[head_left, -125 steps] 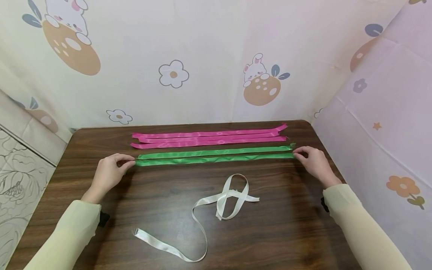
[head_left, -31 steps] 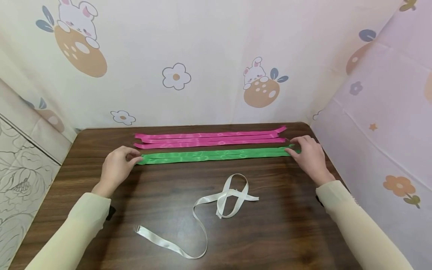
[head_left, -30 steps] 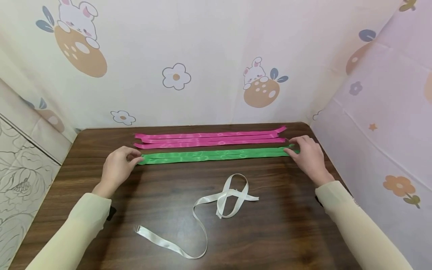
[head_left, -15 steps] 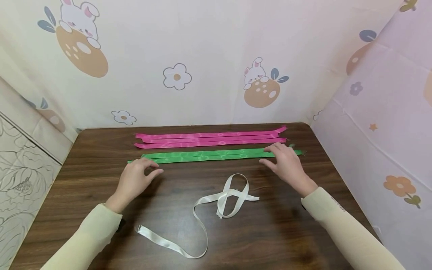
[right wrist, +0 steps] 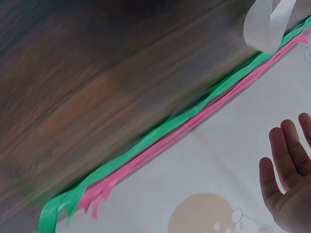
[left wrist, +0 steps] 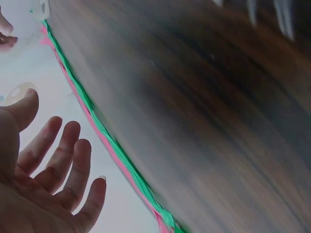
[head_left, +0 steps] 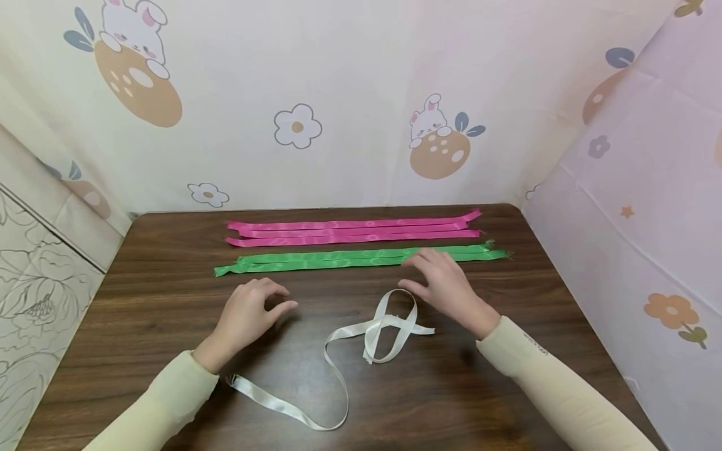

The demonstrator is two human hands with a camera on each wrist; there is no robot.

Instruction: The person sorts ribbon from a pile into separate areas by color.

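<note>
In the head view two green ribbons [head_left: 321, 262] lie flat and side by side across the table. Behind them run several pink ribbons [head_left: 350, 232], nearly parallel. A white ribbon [head_left: 338, 369] lies loosely nearer me, with a loop at its right end. My left hand [head_left: 248, 313] is in front of the green ribbons' left part, fingers relaxed and holding nothing. My right hand [head_left: 445, 285] hovers by the white loop, its fingertips in front of the green ribbons, also holding nothing. Both wrist views show the fingers spread and apart from any ribbon.
The dark wooden table [head_left: 451, 401] ends at a patterned cloth backdrop [head_left: 350, 75] behind the pink ribbons. More of the cloth hangs at the right side. A line-drawn floral panel [head_left: 34, 307] borders the left edge.
Both hands have let go of the green ribbons' ends and moved inward and toward me. Earlier, the front green ribbon was brought up against the back one. The white and pink ribbons stay put.
</note>
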